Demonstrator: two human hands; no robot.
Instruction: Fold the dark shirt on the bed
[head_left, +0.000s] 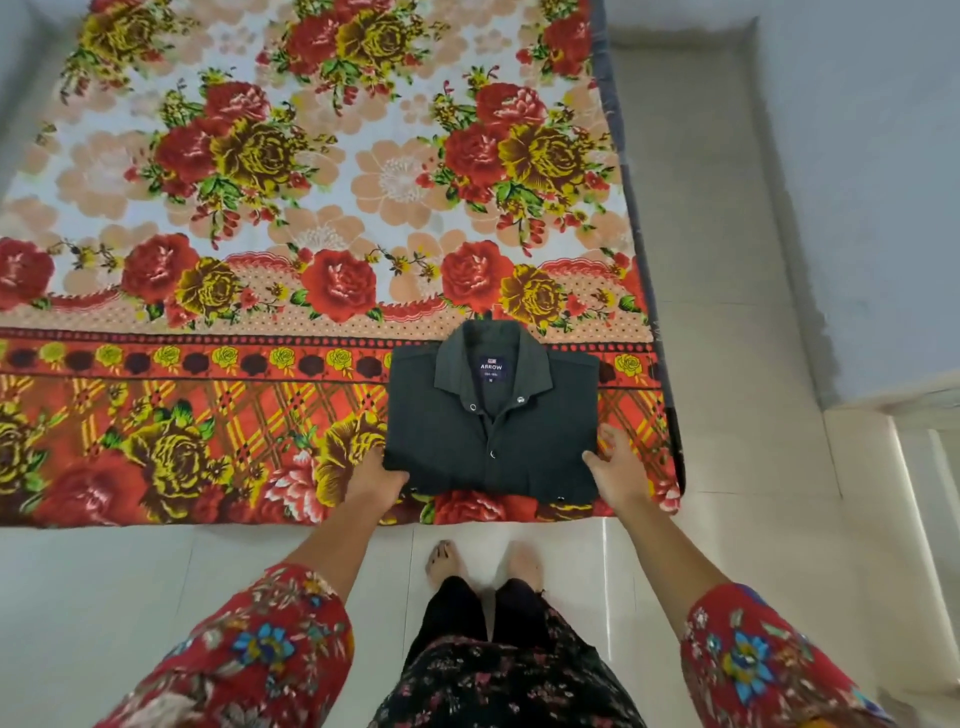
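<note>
Left hand (375, 475) at lower-left corner of folded dark green button-up shirt (491, 434), fingers tucked under edge, gripping it. Right hand (615, 470) loosely spread, thumb touching shirt's right edge. Shirt lies collar-up, lower centre-right of frame, on bed with red-and-yellow floral cotton sheet (208, 322). Pale glossy tile floor (727, 364) below and right.

- Beyond both hands, the floral bedspread (311, 197) lies flat and bare, open for any reach
- Between the left hand (375, 480) and right hand (615, 475), the folded dark shirt (493, 431) fills the space
- Just outside the right hand, the bed edge (670, 415) drops to tiled floor (753, 467)
</note>
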